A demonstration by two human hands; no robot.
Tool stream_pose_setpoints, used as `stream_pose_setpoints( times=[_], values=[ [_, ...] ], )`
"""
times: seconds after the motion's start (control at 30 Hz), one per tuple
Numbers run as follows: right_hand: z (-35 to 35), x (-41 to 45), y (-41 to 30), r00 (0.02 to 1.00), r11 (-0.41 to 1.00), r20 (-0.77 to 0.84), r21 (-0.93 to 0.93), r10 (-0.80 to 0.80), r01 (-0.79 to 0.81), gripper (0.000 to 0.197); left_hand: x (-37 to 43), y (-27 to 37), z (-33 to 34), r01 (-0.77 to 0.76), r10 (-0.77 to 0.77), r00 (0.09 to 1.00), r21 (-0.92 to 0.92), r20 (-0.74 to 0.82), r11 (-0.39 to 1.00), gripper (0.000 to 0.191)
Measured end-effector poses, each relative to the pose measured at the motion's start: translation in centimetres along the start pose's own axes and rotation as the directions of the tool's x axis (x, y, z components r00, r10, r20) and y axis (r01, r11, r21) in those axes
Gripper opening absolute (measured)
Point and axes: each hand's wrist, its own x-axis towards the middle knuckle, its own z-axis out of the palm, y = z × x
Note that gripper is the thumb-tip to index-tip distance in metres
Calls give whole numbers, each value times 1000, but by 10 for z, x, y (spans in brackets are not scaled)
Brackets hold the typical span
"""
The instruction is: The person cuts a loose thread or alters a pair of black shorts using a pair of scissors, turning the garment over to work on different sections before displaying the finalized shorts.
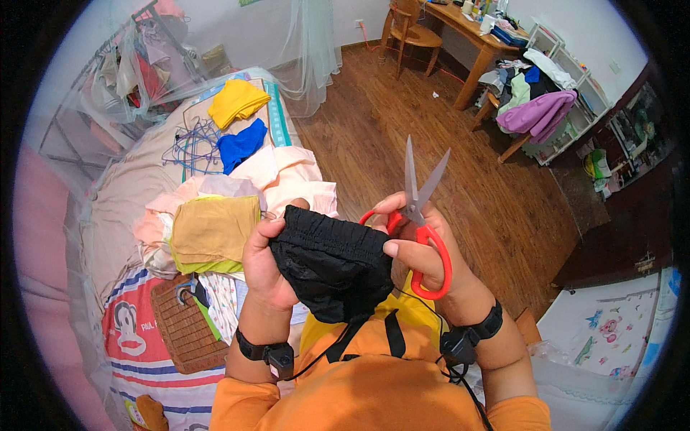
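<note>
A black cloth garment with a gathered elastic band point(334, 264) is stretched between my two hands. My left hand point(269, 264) grips its left end, the thumb on top of the band. My right hand point(426, 248) pinches the band's right end between thumb and fingers. That same hand also carries a pair of scissors with red handles point(414, 207), blades spread and pointing up, away from the cloth. Left of my left hand lies a folded tan cloth point(215, 229) on a lime-green one. Pale pink fabric point(296, 178) is spread just beyond my hands.
The bed point(129, 188) at left bears a yellow folded cloth point(237, 102), a blue cloth point(242, 144), tangled hangers point(195, 148) and a brown woven mat point(186, 328). Wooden floor point(350, 124) lies ahead; a chair point(416, 36), desk point(480, 37) and clothes pile point(531, 102) stand beyond. Black cables hang near my wrists.
</note>
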Motion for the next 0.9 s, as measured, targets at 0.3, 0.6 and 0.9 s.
stream_pose_setpoints(
  times=[0.3, 0.6, 0.9],
  values=[
    [-6, -2, -2, 1000, 999, -15, -35, 2, -3, 40, 4, -1, -5, 38, -35, 997, -33, 76, 999, 27],
    [-44, -5, 46, 976, 954, 4, -212, 218, -213, 39, 15, 13, -15, -1, 21, 984, -110, 178, 994, 40],
    [-20, 1, 64, 975, 946, 53, -257, 217, -197, 46, 12, 9, -29, -295, 298, 947, -44, 124, 955, 40]
  ],
)
